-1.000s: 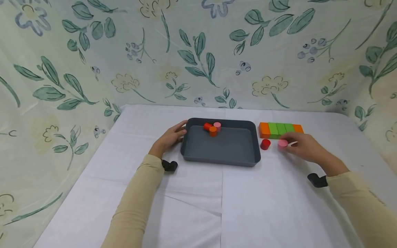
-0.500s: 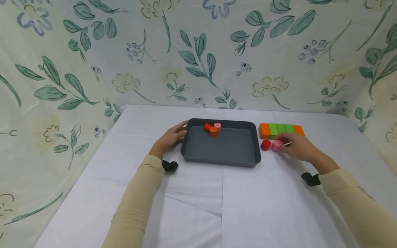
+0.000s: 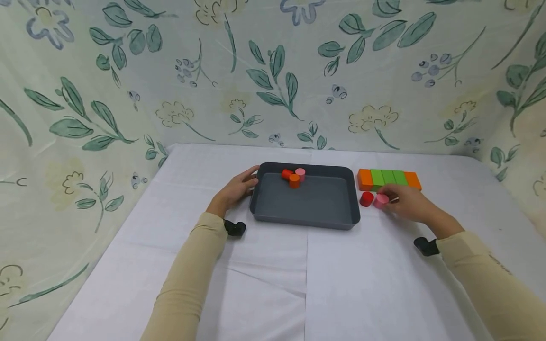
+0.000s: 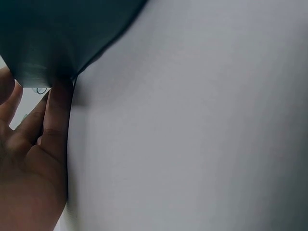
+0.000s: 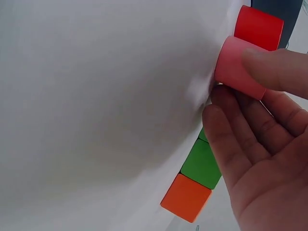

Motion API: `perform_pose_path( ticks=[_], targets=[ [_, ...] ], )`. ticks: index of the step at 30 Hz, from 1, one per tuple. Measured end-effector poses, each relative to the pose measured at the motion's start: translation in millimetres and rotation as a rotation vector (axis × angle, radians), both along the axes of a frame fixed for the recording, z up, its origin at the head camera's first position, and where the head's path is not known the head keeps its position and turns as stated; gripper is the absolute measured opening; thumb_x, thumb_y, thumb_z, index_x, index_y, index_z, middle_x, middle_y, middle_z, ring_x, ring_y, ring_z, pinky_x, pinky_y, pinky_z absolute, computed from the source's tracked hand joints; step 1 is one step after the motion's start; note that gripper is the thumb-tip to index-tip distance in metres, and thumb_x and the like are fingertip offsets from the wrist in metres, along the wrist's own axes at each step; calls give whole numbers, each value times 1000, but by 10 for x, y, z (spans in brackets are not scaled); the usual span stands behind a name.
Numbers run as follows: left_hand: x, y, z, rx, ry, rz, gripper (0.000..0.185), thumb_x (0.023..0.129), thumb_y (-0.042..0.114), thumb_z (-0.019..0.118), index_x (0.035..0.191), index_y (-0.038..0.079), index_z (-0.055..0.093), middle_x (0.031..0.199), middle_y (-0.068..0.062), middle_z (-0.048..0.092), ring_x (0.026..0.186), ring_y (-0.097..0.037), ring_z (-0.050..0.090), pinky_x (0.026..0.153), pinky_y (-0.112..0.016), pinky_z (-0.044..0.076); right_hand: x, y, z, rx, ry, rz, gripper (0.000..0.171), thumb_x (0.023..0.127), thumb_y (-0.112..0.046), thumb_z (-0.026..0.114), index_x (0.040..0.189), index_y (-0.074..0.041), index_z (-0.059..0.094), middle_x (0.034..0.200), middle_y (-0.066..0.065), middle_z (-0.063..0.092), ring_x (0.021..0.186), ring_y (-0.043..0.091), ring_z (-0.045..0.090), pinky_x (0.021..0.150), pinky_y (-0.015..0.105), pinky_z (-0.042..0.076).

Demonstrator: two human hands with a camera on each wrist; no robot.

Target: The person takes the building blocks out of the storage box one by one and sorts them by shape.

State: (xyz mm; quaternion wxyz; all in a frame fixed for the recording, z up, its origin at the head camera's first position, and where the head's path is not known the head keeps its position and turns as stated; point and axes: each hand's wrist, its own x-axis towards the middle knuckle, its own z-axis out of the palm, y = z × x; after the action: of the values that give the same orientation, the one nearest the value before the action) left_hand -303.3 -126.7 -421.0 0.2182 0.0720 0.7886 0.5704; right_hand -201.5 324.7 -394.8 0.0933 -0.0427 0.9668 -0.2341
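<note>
My right hand [image 3: 405, 202] pinches a pink cylinder block [image 5: 236, 65] between thumb and fingers. The cylinder stands upright on the table beside a red cylinder block [image 3: 366, 199], close to it in the right wrist view. My left hand [image 3: 235, 190] rests against the left side of a dark grey tray [image 3: 304, 223], its fingers straight along the wall; in the left wrist view the fingertips meet the tray's underside edge. Inside the tray, near the back left, a red cylinder [image 3: 287, 174] on its side, an orange cylinder [image 3: 294, 181] and another pink cylinder [image 3: 300, 174] sit grouped.
Behind the right hand, a row of orange and green blocks [image 3: 389, 177] lines up just right of the tray. White cloth [image 3: 256, 279] covers the table. A floral curtain [image 3: 239, 94] hangs behind and at the sides.
My right hand has moved left with the pink cylinder, bringing it up beside the red cylinder, and has stayed nearly still since. The left hand and tray hold their place.
</note>
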Motion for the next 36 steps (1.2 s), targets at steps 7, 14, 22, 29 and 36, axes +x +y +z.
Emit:
perform_pose_path(
  ticks=[7,14,22,29,36],
  targets=[
    [-1,24,7,5,-11,0,56,105,22,48,156,36,29,166,-5,25,153,-27,28,123,-46,35,52,-23,75,34,8,20,45,90,-8,69,131,3,56,124,27,60,111,42,56,96,58,54],
    [-16,21,3,7,-8,3,56,105,23,49,156,36,30,166,-5,26,152,-27,29,123,-46,35,149,-110,355,154,154,139,46,88,-6,72,132,-1,59,126,24,56,108,39,59,90,57,57],
    [-10,-13,-3,12,-14,4,56,105,22,48,156,36,29,166,-5,25,153,-27,29,123,-45,35,52,-409,621,113,175,180,37,90,-4,66,127,0,63,123,21,60,108,36,61,88,51,60],
    [9,-8,18,22,-11,11,55,105,22,48,156,35,31,166,-5,26,152,-27,29,123,-46,35,-170,-847,790,119,192,302,36,90,-2,64,126,-1,65,119,17,65,106,32,62,91,49,58],
    [22,18,28,29,-17,9,56,105,22,48,156,35,30,166,-5,26,152,-27,29,123,-45,35,-415,-1201,791,145,133,338,38,91,-2,61,129,-2,63,123,15,66,109,29,63,97,48,57]
  ],
)
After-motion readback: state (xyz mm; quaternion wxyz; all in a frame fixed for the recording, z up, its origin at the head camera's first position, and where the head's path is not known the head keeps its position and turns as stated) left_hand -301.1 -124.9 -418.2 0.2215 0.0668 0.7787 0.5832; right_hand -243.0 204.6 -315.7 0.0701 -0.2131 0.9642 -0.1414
